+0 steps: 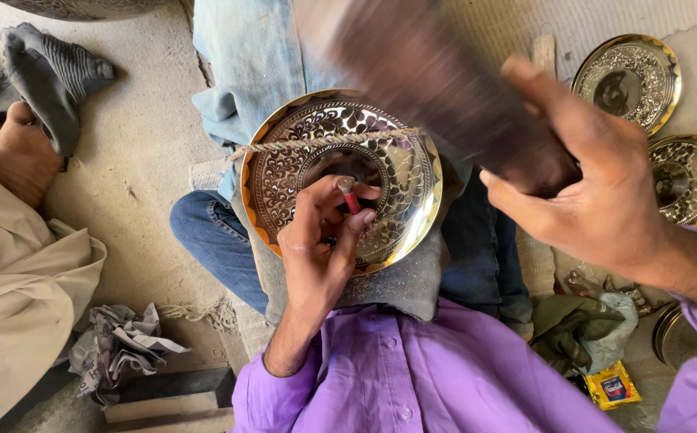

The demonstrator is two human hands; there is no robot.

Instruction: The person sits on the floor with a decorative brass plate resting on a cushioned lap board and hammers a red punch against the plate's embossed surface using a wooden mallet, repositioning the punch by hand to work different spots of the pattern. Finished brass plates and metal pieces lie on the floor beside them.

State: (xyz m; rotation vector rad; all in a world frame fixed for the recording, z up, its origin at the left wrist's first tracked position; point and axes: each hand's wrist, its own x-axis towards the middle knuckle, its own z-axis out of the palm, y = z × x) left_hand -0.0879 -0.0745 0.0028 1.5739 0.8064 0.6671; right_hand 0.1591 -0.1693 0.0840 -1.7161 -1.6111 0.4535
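Resting on the worker's lap over blue denim trousers, a round, gold-rimmed brass plate with dense engraved floral relief lies face up, apparently so that its surface meets the tool squarely. A twisted, pale cord runs taut across the plate's upper half, probably to pin it against the knees. The left hand pinches a short, red-tipped metal punch between thumb and fingers, the grip closed tightly around its shaft, with the tip set near the plate's plain centre; the upright hold seems meant to keep the point steady. The right hand is wrapped firmly around a dark wooden mallet, which is blurred and raised above the plate, well apart from the punch. To the right, further engraved brass plates lie on the floor. A crumpled grey-green rag and a small yellow packet lie beside the right forearm; crumpled newspaper sits at lower left.
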